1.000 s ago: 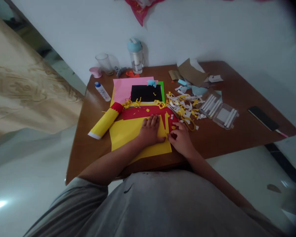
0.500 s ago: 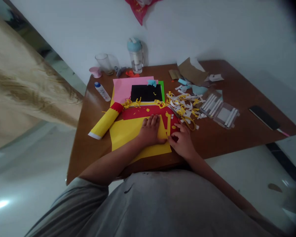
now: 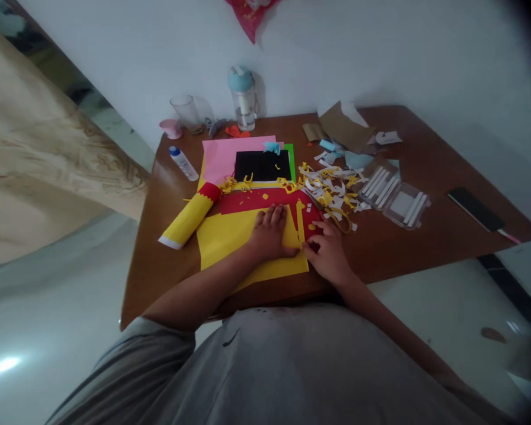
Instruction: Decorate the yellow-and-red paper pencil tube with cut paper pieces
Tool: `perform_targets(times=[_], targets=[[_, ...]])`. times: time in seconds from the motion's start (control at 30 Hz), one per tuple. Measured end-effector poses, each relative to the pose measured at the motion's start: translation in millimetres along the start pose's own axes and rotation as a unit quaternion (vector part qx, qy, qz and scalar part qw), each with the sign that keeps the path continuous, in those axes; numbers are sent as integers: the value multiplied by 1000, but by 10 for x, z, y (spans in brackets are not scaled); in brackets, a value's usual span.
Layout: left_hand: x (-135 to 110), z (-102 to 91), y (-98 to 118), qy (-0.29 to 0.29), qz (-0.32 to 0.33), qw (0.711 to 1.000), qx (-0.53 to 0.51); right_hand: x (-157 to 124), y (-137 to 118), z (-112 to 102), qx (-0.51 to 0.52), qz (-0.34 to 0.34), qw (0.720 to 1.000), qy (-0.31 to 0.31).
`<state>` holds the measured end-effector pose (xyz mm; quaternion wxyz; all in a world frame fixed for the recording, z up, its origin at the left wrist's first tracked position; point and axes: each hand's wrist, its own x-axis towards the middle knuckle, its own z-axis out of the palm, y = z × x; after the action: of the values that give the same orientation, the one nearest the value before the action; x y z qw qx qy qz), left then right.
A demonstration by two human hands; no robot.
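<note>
My left hand (image 3: 271,235) lies flat, fingers stretched out, on a yellow paper sheet (image 3: 232,239) near the table's front edge. My right hand (image 3: 328,251) is beside it, fingers curled at the sheet's right edge, touching a narrow yellow strip (image 3: 300,221) that lies over red paper (image 3: 248,200). What its fingertips pinch is too small to make out. Scissors with yellow handles (image 3: 336,217) lie just beyond my right hand.
On the brown table (image 3: 425,236) are a yellow and red paper roll (image 3: 189,216), pink paper (image 3: 221,156), a black sheet (image 3: 262,165), a heap of paper scraps (image 3: 331,186), a clear plastic box (image 3: 400,203), a glue bottle (image 3: 183,163), a glass (image 3: 186,113), a water bottle (image 3: 243,97) and a phone (image 3: 472,209).
My right hand slid a little to the right and toward me along the sheet's edge. The left hand stayed flat in place.
</note>
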<state>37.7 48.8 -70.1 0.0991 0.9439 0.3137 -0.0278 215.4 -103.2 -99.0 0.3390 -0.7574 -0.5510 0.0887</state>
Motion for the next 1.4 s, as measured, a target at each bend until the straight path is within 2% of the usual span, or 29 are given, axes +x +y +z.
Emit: perform_targets(times=[0.57, 0.93, 1.4], targets=[[2, 38, -21, 18, 10, 1000, 4, -4, 26, 14, 6, -10, 1000, 13], [-76, 18, 34, 1, 26, 1000, 17, -214, 3, -31, 5, -8, 1000, 18], [-84, -5, 46, -4, 21, 1000, 14, -174, 2, -71, 3, 0, 1000, -13]])
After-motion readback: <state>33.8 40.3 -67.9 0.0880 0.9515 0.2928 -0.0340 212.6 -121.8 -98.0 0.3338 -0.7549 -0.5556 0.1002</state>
